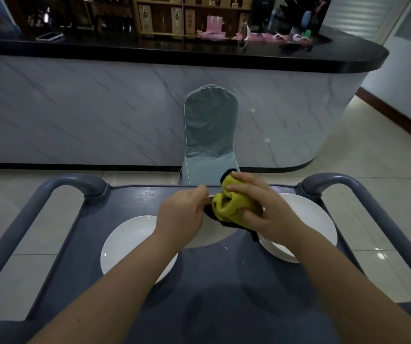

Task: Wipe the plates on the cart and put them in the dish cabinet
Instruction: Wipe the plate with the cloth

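Cart [134,202] below, L grip [180,214] pinching plate [208,196] rim, R grip [266,209] clamped on yellow cloth [226,206] wrapping it

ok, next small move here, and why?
Probably slide the yellow cloth along the held plate: the right hand has it bunched over the plate, and the left hand pinches the rim, seen edge-on. A single plate and a stack lie on the cart.

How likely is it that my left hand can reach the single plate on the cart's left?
Probably yes: the single plate lies just under the left hand, nothing between them. But that hand pinches a thin white rim beside the yellow cloth, so it's occupied.
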Motion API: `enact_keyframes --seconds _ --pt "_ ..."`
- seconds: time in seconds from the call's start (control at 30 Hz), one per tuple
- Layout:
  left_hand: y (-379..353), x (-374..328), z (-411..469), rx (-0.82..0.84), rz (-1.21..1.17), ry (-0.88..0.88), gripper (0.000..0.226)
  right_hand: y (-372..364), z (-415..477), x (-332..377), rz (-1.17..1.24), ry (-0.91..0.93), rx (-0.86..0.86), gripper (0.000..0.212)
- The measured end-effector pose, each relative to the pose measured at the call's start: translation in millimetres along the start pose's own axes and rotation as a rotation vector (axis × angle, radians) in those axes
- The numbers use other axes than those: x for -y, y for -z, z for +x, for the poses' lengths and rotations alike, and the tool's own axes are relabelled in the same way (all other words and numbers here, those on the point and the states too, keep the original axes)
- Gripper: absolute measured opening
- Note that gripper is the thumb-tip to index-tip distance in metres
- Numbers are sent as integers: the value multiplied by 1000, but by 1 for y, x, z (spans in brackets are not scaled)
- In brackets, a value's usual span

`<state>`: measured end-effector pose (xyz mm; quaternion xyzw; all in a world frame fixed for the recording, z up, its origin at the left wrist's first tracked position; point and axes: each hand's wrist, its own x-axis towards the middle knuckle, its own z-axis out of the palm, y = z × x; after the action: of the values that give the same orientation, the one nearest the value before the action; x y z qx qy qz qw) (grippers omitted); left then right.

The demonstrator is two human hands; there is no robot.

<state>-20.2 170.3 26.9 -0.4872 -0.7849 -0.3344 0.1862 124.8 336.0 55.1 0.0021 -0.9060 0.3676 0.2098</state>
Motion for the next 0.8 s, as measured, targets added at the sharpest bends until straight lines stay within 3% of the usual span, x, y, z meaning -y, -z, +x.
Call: enact_keyframes --seconds 0.07,0.17,0.3,0.47,0.57,0.63,0.7,0.8 --pt "3 -2 3 -22 26 -70 18 -13 0 0 -46 -46 74 58" --pt "8 -1 8 -33 45 -184 23 -21 5 -1 -172 -8 39 72" --pt "32 -1 25 -95 8 -240 23 -7 24 10 -125 58 -22 64" --pt "69 -1 39 -286 -198 -11 5 13 20 18 123 -81 -17 50" --pt "67 0 32 -239 -183 -29 5 -4 10 20 51 -186 -98 45" --pt "58 -6 26 -171 -111 -125 11 -14 13 23 -103 -124 -188 40" --pt "47 -14 20 -95 -25 -256 16 -19 23 31 -218 -8 -164 43" --pt "39 -14 15 -83 -83 -230 14 -21 31 42 -320 30 -138 44"
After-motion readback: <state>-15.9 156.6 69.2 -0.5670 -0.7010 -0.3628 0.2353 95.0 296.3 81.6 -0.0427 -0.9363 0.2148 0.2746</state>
